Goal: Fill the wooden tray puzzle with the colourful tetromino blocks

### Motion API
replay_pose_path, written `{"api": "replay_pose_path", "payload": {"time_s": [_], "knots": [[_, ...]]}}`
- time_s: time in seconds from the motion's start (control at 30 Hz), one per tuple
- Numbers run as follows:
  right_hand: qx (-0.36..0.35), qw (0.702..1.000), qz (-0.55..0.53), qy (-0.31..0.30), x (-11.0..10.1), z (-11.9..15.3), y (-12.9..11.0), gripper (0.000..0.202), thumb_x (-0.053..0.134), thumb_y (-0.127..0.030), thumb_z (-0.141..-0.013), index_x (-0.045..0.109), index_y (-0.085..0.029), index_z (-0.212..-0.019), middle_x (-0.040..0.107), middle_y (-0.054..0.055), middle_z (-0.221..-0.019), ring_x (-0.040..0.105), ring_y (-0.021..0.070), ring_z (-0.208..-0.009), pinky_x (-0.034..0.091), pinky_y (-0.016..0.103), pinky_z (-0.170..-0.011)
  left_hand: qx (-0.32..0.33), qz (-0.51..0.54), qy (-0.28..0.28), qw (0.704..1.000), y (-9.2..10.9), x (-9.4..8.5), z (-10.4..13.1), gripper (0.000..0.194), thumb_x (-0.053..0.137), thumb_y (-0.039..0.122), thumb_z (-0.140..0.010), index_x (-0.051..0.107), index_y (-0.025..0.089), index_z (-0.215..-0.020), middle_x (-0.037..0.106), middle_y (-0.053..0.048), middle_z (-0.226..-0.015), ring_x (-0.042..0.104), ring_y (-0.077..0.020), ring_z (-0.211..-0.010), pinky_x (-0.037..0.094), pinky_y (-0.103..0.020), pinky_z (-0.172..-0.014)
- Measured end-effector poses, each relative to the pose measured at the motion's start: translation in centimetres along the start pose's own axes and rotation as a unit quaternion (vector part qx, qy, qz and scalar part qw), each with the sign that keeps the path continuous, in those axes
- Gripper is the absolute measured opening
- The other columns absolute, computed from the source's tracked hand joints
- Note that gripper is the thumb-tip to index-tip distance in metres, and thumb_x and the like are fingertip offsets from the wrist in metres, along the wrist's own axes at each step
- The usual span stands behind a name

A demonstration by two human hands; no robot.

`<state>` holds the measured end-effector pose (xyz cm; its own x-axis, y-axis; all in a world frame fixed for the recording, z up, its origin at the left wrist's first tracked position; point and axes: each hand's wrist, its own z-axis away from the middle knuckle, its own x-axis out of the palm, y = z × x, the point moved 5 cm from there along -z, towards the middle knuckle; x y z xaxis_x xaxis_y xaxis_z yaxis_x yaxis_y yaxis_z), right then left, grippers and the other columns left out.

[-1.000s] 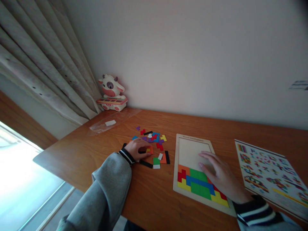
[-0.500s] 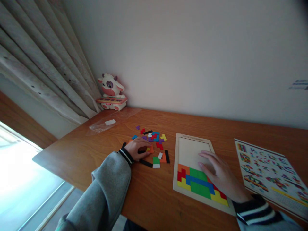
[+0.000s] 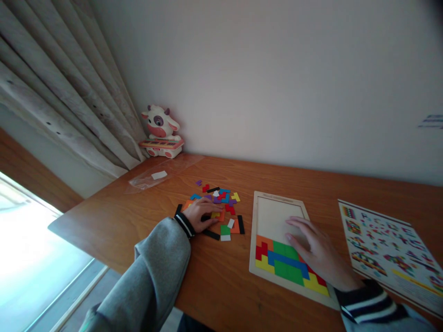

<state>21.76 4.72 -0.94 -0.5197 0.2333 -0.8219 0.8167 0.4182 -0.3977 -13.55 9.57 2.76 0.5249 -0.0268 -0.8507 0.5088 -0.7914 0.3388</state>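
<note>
My left hand reaches over a scatter of flat coloured puzzle pieces, thumb and fingers apart. Its fingertips are at a yellow piece and an orange piece; the hand covers some of the others. Close by lie a green piece, a red piece and a black strip. My right hand rests open on the right side of a wooden puzzle board. Green, blue, red, yellow and orange pieces fill the board's near part, while its far part shows bare wood.
A printed pattern sheet lies right of the board. At the back left stands a cow toy with a keyboard, with a clear plastic bag in front of it. A wall runs behind the table.
My left hand has shifted slightly to the right over the pieces, its fingers stretching out more. My right hand stays in place on the board.
</note>
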Motion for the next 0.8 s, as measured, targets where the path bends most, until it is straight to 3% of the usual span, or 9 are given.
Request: {"api": "replay_pose_path", "payload": {"time_s": [0.27, 0.8], "knots": [[-0.004, 1.0, 0.002, -0.007, 0.0, 0.0, -0.1, 0.037, 0.048, -0.047, -0.094, 0.055, -0.025, -0.123, 0.061, 0.011, -0.128, 0.056, 0.0295, -0.121, 0.043, 0.053, -0.104, -0.062, -0.018, 0.008, 0.998, -2.0, -0.7, 1.1, 0.046, 0.069, 0.051, -0.082, 0.067, 0.02, -0.116, 0.07, -0.01, -0.112, 0.065, -0.0239, -0.104, 0.053, -0.037, -0.094], [0.004, 1.0, 0.004, -0.013, -0.1, 0.0, -0.1, 0.038, 0.048, -0.049, -0.094, 0.057, -0.026, -0.122, 0.061, 0.01, -0.128, 0.057, 0.03, -0.121, 0.044, 0.053, -0.103, -0.024, 0.01, 0.0, 1.0, -1.6, 0.0, 0.5, 0.041, 0.068, 0.046, -0.085, 0.068, 0.019, -0.116, 0.072, -0.011, -0.113, 0.068, -0.0244, -0.105, 0.052, -0.042, -0.096]]}}
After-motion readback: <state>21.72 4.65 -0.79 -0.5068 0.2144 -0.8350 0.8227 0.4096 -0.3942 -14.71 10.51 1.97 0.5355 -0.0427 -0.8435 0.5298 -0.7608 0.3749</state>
